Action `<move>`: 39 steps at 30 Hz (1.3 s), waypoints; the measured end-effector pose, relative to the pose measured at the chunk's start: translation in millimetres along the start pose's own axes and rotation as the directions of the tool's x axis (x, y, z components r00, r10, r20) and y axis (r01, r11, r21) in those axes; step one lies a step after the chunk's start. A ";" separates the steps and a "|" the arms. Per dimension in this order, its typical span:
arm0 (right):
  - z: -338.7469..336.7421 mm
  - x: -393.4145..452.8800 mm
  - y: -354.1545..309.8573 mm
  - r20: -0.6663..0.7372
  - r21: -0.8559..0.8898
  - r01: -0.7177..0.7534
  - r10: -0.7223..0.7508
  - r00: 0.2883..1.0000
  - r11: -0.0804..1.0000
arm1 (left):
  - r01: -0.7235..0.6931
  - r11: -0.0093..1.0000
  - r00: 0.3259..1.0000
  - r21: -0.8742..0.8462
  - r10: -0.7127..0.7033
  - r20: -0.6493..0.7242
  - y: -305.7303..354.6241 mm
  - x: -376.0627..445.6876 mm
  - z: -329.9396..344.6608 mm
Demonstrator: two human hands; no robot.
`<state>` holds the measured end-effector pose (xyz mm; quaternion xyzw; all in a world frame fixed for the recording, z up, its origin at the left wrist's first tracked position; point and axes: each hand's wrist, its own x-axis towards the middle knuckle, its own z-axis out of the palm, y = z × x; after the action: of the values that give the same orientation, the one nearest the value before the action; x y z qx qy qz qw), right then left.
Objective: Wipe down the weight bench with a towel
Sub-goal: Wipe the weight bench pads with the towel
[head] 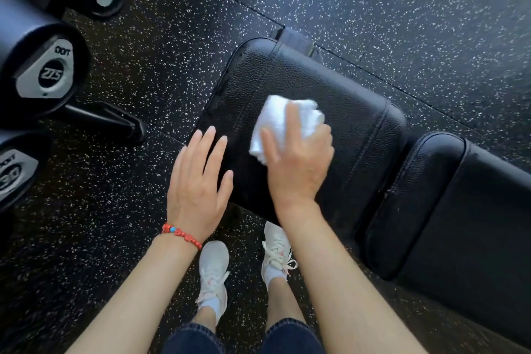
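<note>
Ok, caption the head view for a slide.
Right hand wipes black bench pad with white towel; left hand open alongside.

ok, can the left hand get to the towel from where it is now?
Probably yes. The left hand lies open over the near edge of the bench pad, beside the towel, with only bare pad between. The right hand grips the towel and covers part of it.

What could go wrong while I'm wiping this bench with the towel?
The towel is bunched small under your right hand, so each pass may cover little and leave strips of the pad unwiped. The second pad and the gap between the pads could get skipped. Your left hand hangs over the pad's near edge and may smudge cleaned spots. The dumbbells sit close on your left, so a sideways step could bump them.
</note>
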<state>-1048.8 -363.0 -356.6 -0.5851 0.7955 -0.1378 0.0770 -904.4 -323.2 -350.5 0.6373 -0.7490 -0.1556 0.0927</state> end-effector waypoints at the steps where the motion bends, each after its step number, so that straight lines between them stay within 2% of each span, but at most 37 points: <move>1: 4.0 -9.6 -12.0 0.018 0.007 0.044 -0.044 0.999 0.999 | 0.001 1.000 1.000 0.005 -0.001 0.002 -2.7 -4.5 0.0; 4: 6.8 -26.5 -20.5 -0.005 -0.020 0.107 -0.107 0.994 0.994 | -0.020 1.000 0.999 0.005 0.019 0.035 -9.4 -15.0 -1.5; 7: -0.7 -43.6 11.5 -0.063 -0.108 0.127 -0.134 0.989 0.986 | -0.065 0.997 0.996 0.033 0.063 0.056 -13.9 -21.0 -4.9; 12: -22.1 -79.9 55.5 -0.111 0.002 -0.211 0.210 0.971 0.977 | -0.106 0.994 0.990 0.000 0.106 0.094 -14.6 -26.3 -10.8; 17: -26.5 -84.7 40.4 -0.036 0.110 -0.405 0.411 0.911 0.907 | -0.128 0.991 0.987 -0.029 0.130 0.089 -14.4 -42.3 -22.9; 21: -40.8 -98.5 32.9 0.062 0.249 -0.497 0.498 0.865 0.831 | -0.140 0.989 0.984 -0.053 0.145 0.102 -15.7 -61.3 -40.9; 25: -72.2 -123.7 15.9 0.167 0.359 -0.514 0.488 0.857 0.779 | -0.151 0.987 0.983 -0.062 0.156 0.097 -20.0 -79.4 -70.5; 35: -190.2 -153.6 -53.1 0.179 0.534 -0.452 0.428 0.886 0.715 | -0.075 0.997 0.997 -0.027 0.075 0.030 -12.2 -114.4 -192.6; 39: -233.9 -158.8 -81.2 0.214 0.610 -0.406 0.352 0.911 0.680 | -0.060 0.998 0.998 -0.026 0.060 -0.011 1.5 -129.2 -242.2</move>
<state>-993.1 -204.2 -115.4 -0.3502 0.7995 -0.3592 0.3305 -802.2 -223.8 -116.0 0.6141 -0.7652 -0.1592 0.1096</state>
